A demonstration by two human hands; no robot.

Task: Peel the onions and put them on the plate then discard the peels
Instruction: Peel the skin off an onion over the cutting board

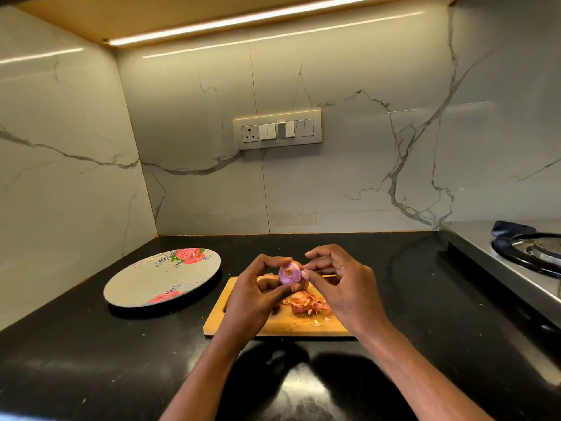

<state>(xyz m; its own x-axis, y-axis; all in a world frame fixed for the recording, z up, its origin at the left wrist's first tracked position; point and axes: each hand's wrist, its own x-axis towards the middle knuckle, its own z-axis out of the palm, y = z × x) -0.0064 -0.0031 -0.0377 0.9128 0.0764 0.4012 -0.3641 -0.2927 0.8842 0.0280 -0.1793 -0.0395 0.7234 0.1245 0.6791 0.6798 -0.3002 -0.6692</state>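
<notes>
Above the wooden cutting board, the left hand grips a half-peeled onion while the right hand pinches its skin; peels lie beneath, the floral plate sits left on the bench.

Home kitchen: gas stove, marble backsplash.

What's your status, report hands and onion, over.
Left hand grips onion; right hand pinches its skin. Peels on board. Plate bare.

Wooden cutting board on black counter; stove at right
</notes>
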